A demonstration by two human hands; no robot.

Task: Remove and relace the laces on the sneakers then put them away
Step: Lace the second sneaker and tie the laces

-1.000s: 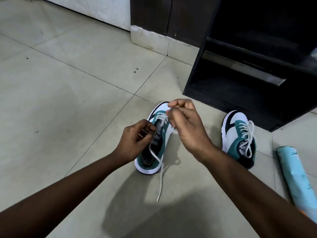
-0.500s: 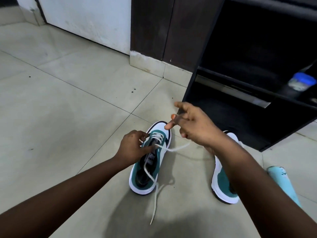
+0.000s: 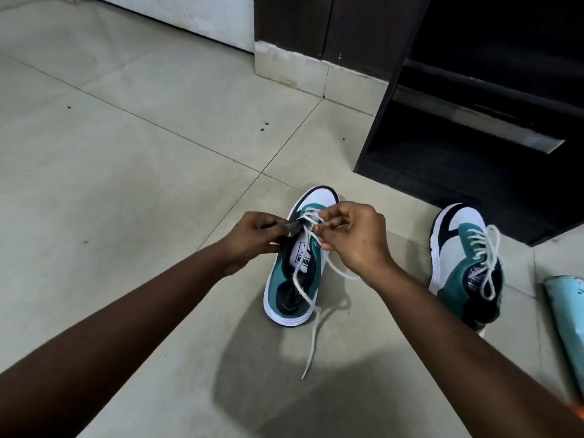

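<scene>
A teal, white and black sneaker stands on the tiled floor in front of me, toe pointing away. My left hand pinches the dark eyelet flap on its left side. My right hand pinches the white lace near the upper eyelets. One loose lace end trails down over the heel onto the floor. The second sneaker stands to the right, fully laced, its lace ends lying loose on top.
A dark open shoe cabinet with shelves stands behind the sneakers at the right. A light blue cylinder lies on the floor at the far right edge. Bare tiled floor stretches to the left.
My right hand has come back from its pull out to the right and now sits at the eyelets. My left hand stays on the sneaker's left side. The view dropped slightly.
</scene>
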